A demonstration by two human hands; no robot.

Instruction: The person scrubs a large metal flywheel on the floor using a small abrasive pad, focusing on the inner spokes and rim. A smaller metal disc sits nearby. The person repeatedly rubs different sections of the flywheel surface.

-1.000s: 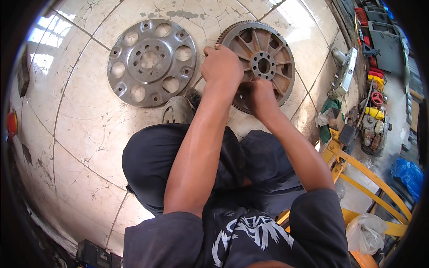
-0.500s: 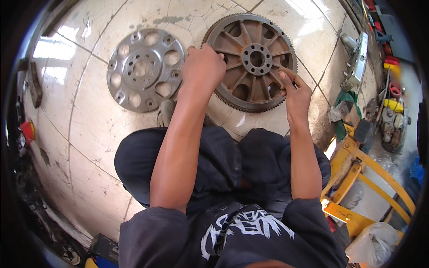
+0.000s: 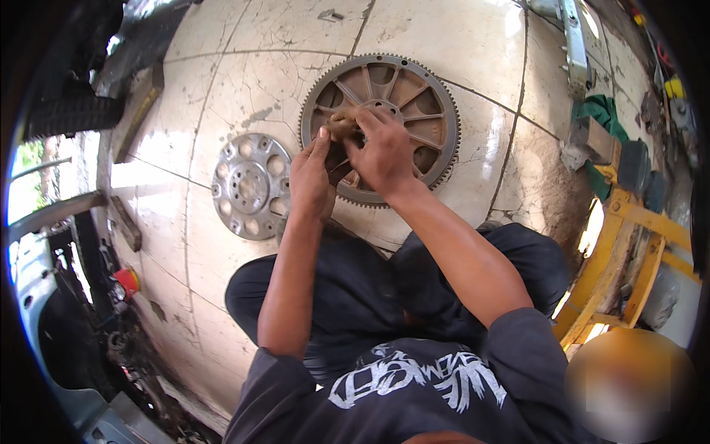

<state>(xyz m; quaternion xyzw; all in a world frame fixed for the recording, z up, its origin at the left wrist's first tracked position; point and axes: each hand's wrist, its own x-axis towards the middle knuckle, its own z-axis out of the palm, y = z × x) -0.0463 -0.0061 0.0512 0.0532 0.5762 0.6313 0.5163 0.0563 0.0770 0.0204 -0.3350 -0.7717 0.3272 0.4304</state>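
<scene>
A toothed flywheel with a ribbed, rust-brown face lies flat on the floor ahead of me. Above its left half, my two hands meet at a small brown, folded piece whose kind I cannot make out. My left hand is closed, thumb up, at the piece's near left side. From the right, my right hand pinches it with bent fingers, covering part of the hub. To the left lies a thinner, silvery metal disc with large round holes, which neither hand touches.
Tiled floor surrounds both discs. A yellow metal frame stands on the right beside a green cloth and blocks. Far left are a black tyre, a wooden piece and a red can-like object. A bolt lies beyond the flywheel.
My hands, earlier apart at the flywheel's left rim and right of its hub, have come together over its left half, at the brown piece. The whole view has shifted.
</scene>
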